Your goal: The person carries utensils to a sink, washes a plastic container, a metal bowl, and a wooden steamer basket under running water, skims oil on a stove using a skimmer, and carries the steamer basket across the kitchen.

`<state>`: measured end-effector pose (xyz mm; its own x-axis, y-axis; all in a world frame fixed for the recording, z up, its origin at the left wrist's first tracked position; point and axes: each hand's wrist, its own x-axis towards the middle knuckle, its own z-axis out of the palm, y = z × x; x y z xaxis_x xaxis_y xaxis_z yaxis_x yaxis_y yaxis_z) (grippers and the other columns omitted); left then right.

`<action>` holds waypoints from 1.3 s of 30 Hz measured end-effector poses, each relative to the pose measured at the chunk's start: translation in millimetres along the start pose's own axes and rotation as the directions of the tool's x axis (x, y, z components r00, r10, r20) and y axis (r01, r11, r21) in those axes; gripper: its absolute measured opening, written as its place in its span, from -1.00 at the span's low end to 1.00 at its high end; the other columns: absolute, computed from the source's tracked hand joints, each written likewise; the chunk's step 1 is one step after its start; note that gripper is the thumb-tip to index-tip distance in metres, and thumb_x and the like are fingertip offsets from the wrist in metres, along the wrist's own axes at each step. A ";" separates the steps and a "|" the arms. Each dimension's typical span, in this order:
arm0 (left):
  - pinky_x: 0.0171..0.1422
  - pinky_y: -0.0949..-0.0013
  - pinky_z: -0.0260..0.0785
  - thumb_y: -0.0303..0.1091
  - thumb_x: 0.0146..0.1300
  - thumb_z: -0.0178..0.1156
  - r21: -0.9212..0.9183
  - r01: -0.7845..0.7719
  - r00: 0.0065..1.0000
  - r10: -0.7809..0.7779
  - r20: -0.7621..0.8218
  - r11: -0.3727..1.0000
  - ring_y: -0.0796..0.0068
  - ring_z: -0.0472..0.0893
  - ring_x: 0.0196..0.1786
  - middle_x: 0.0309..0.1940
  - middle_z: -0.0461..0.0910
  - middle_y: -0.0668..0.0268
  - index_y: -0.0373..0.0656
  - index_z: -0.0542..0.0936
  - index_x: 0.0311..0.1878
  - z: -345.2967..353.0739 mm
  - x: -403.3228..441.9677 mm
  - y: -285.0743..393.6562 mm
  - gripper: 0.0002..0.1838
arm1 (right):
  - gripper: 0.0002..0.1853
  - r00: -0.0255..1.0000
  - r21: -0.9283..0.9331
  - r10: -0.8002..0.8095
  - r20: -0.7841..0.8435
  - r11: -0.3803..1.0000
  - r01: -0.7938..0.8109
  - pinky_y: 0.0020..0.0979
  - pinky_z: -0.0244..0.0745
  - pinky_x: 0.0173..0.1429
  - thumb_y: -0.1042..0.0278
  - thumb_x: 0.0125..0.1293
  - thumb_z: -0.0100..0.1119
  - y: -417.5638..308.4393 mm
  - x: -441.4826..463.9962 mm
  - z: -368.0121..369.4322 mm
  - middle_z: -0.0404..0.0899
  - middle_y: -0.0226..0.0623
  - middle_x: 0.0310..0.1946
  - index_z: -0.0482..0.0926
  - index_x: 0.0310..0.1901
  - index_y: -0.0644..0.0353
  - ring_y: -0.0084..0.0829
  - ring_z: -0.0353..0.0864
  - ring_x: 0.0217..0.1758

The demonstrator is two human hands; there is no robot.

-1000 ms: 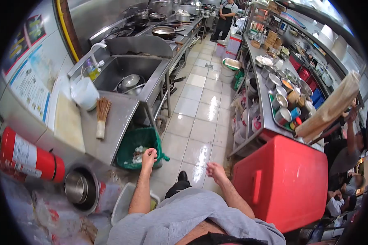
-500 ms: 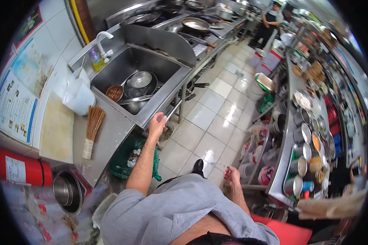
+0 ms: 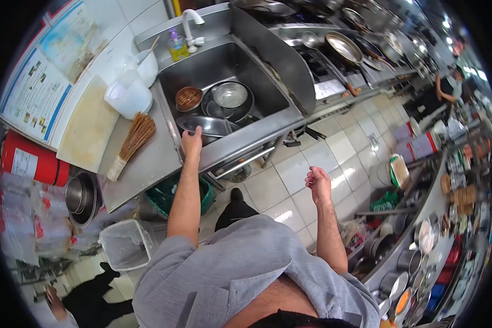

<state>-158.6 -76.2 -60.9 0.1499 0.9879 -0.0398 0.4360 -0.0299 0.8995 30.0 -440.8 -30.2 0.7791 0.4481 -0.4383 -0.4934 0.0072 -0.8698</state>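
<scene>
My left hand (image 3: 192,143) reaches over the front edge of the metal sink (image 3: 262,131), its fingers at the near rim of a steel bowl (image 3: 210,126); whether it grips the rim is unclear. Beside that bowl lie a brown woven basket (image 3: 188,98) and a dark pan (image 3: 246,103) with a round strainer (image 3: 229,95) in it. Over the tiled floor, right of the sink, my right hand (image 3: 318,183) hangs with curled, slightly parted fingers and nothing in it.
A stick brush (image 3: 133,143), a white tub (image 3: 128,96) and a cutting board (image 3: 87,131) are left of the sink. A stove with pans (image 3: 344,48) stands beyond. Another person (image 3: 443,93) stands at the upper right; someone else's hand (image 3: 53,297) shows at lower left.
The view has swung toward the sink. My left hand has moved from above the green bin to the bowl in the sink. My right hand has risen, still empty.
</scene>
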 end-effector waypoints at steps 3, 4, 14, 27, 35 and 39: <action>0.17 0.14 0.20 -0.16 -0.06 0.23 0.136 0.171 0.979 -0.153 -0.133 0.976 -0.13 0.32 0.09 0.09 0.19 -0.26 -0.43 0.00 0.21 26.4 28.5 -0.7 -0.12 | -0.85 0.990 -0.030 0.015 0.142 0.999 -0.011 -0.56 0.27 -0.47 0.29 0.22 0.00 2.5 29.9 42.2 0.43 -0.45 -0.56 0.45 -0.26 0.17 -0.59 0.41 -0.56; 0.16 0.13 0.21 -0.22 -0.08 0.23 0.190 0.239 0.962 -0.205 -0.181 0.952 -0.14 0.32 0.08 0.12 0.15 -0.23 -0.40 -0.07 0.24 33.9 34.3 3.1 -0.09 | -0.85 0.976 -0.049 0.021 0.219 0.999 -0.011 -0.56 0.27 -0.46 0.29 0.22 0.01 -0.7 37.3 58.1 0.44 -0.45 -0.56 0.45 -0.26 0.17 -0.59 0.41 -0.55; 0.08 0.14 0.09 -0.57 -0.17 0.11 0.374 -0.274 0.925 0.350 -0.150 0.886 0.27 0.36 0.07 -0.03 0.38 0.20 -0.13 0.24 0.10 43.6 67.4 79.2 -0.37 | -0.85 0.840 -0.257 0.001 0.542 0.952 0.164 -0.61 0.28 -0.42 0.35 0.20 0.06 -65.2 117.4 203.3 0.44 -0.49 -0.53 0.48 -0.25 0.21 -0.66 0.39 -0.50; -0.26 0.43 0.33 -0.66 -0.21 0.12 -0.175 -0.080 0.889 -0.009 -0.459 0.981 0.42 0.48 -0.41 -0.47 0.45 0.28 -0.28 0.38 -0.07 35.0 128.1 73.4 -0.51 | -0.78 0.425 -0.157 -0.035 0.904 0.900 0.407 -0.62 0.30 -0.50 0.41 0.15 0.10 -122.9 233.9 460.0 0.45 -0.45 -0.51 0.46 -0.18 0.30 -0.67 0.42 -0.54; -0.01 0.34 0.26 -0.57 -0.19 0.21 0.053 0.146 0.918 -0.115 -0.380 0.988 0.25 0.40 -0.10 -0.20 0.38 0.14 -0.28 0.39 -0.05 82.1 135.3 -3.7 -0.49 | -0.78 0.602 -0.366 0.047 0.797 0.831 0.420 -0.61 0.32 -0.56 0.39 0.13 0.09 -106.8 347.6 494.5 0.45 -0.43 -0.48 0.46 -0.18 0.24 -0.63 0.43 -0.57; 0.20 0.07 0.05 -0.45 -0.07 0.19 0.540 -0.238 0.829 0.458 -0.320 0.808 -0.03 0.17 0.13 0.08 0.17 0.02 -0.23 0.31 0.08 15.9 145.8 78.2 -0.44 | -0.79 0.615 -0.343 0.015 0.788 0.841 0.418 -0.61 0.30 -0.57 0.38 0.14 0.08 -110.0 360.4 523.5 0.46 -0.42 -0.47 0.46 -0.19 0.25 -0.64 0.42 -0.59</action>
<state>-88.5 63.1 -3.4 0.0396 0.8543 0.5183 0.7954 -0.3409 0.5012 162.7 187.9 26.1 0.1671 0.9804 -0.1045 0.0429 -0.1132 -0.9926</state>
